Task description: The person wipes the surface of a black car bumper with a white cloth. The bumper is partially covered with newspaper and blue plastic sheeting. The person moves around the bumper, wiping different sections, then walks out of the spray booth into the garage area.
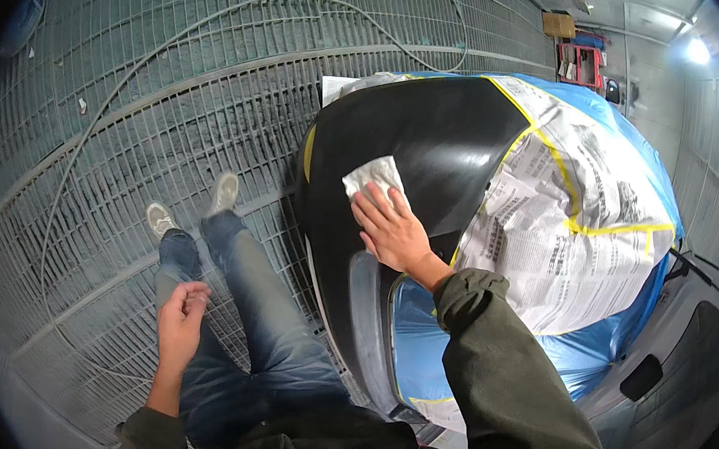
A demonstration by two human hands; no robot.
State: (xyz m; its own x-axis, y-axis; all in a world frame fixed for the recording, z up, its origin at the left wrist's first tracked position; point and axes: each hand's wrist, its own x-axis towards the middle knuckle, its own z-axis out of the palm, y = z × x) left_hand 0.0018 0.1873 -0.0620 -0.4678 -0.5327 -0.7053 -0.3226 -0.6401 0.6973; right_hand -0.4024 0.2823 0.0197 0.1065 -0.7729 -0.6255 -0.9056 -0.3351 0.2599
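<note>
My right hand lies with its fingers spread flat on a folded white cloth and presses it to a glossy black car panel. The cloth sticks out past the fingertips toward the upper left. My left hand hangs in front of my thigh, away from the car. Its fingers are loosely curled in, and nothing shows in them. Along the panel's right edge runs yellow masking tape, which holds printed masking paper. Blue plastic film covers the car beyond the paper and below my right wrist.
A metal grating floor spreads on the left, with a pale hose looping across it. An open car door stands at the right. Far back are a cardboard box and a red frame. My feet are close to the panel.
</note>
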